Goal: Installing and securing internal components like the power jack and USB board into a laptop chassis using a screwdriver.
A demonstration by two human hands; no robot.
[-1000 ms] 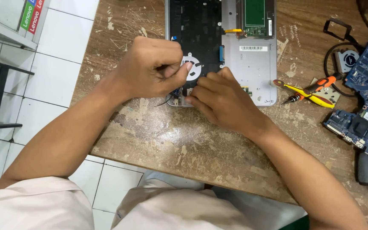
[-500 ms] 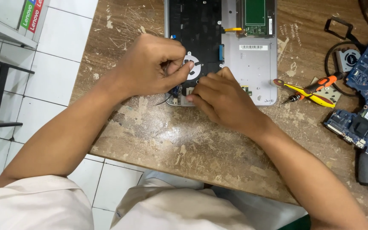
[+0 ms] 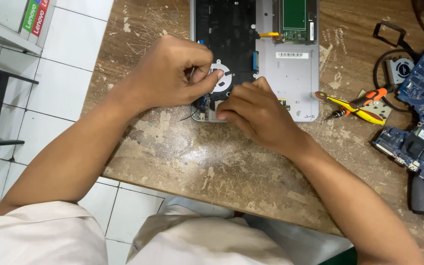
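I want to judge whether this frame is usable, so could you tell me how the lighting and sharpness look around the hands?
Head view: even, soft light, no harsh glare; sharp across the opened laptop chassis and wooden table. The left hand and right hand shade and hide the small part beneath them.

Both bare forearms reach forward and angle inward, so the hands meet close together. The left hand (image 3: 170,73) is curled into a loose fist, knuckles up, thumb pressed along the index finger in a pinching grip. The right hand (image 3: 253,110) lies lower, palm down, fingers bent and tucked under, its fingertips just beside the left thumb.
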